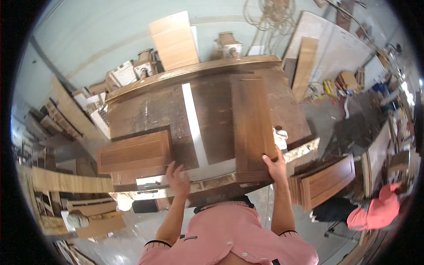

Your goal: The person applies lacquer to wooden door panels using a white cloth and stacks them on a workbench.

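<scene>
My right hand (277,167) grips the near right edge of a long brown wooden cabinet door (252,121), thumb on top. The door lies lengthwise across the workbench (289,99), its near end sticking out past the front edge. My left hand (178,180) hovers over the bench's front edge, fingers spread, holding nothing. Close to its fingertips is a shorter brown cabinet door (134,152), flat on the bench's left side. Between the two doors runs a narrow white strip (193,119). A crumpled white cloth (280,138) sits beside the long door.
Several more brown doors (329,183) lean together at the right. A person in a coral top (375,212) is beyond them at the lower right. A raised wooden ledge (194,73) borders the bench's far side. Boards (174,39) and wood offcuts stand along the wall.
</scene>
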The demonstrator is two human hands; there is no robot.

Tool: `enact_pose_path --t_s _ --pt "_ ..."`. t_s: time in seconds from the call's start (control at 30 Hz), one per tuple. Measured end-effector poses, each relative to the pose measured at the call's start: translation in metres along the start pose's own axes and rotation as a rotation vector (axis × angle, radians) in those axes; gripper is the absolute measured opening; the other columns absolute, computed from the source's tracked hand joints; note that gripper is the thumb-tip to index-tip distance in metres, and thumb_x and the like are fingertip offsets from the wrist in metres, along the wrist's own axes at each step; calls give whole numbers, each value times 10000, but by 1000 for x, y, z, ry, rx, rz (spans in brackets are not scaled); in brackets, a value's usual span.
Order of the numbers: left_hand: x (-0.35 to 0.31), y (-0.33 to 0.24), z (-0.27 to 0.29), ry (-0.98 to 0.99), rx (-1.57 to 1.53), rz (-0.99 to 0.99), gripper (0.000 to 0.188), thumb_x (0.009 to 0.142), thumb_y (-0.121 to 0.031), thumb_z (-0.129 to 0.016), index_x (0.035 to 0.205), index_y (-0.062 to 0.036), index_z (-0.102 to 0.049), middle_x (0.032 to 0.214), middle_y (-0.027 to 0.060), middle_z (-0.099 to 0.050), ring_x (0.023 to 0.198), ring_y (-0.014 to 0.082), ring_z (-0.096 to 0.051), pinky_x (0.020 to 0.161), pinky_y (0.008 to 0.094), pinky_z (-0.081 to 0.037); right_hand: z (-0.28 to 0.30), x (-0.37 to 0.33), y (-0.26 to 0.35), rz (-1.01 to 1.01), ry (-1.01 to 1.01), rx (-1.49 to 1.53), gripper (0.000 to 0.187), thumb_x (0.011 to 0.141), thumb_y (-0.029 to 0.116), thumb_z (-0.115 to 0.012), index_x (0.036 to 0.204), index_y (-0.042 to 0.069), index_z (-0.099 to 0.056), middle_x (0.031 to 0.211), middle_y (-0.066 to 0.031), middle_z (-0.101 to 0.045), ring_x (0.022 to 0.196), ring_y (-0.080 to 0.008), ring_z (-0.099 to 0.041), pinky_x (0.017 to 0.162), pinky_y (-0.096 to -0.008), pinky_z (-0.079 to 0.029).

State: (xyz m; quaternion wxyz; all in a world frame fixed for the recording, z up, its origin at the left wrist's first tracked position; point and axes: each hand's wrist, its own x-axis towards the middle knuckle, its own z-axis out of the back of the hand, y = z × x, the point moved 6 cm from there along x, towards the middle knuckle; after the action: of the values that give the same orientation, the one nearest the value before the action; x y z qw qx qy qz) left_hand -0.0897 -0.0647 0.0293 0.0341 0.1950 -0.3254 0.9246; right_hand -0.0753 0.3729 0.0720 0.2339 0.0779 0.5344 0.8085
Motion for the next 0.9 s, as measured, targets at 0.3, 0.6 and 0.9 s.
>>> enact_pose_path --t_s 0.3,0.6,0.9 --pt "115 -11 -136 251 -133 268 523 1003 -343 -614 1435 -75 -490 1508 256 -407 1405 452 -375 1129 501 -374 -152 103 3 -6 220 -135 679 868 262 -787 1449 42 -513 1368 -189 -595 1239 -347 -587 1036 -431 -469" --pt "127 -10 -152 253 10 314 513 908 -309 -694 1352 -74 -591 1451 271 -466 1259 479 -477 1060 535 -421 -192 128 -4 307 313 -481 589 908 293 -746 1445 158 -546 1385 -181 -451 1261 -381 -464 1064 -503 -390" --pt "149 -2 -146 356 -22 393 556 874 -278 -727 1379 -111 -563 1367 212 -504 1245 434 -497 1042 514 -442 -189 122 9 201 458 -606 640 868 315 -770 1443 157 -536 1319 -156 -512 1204 -375 -506 1013 -517 -424"
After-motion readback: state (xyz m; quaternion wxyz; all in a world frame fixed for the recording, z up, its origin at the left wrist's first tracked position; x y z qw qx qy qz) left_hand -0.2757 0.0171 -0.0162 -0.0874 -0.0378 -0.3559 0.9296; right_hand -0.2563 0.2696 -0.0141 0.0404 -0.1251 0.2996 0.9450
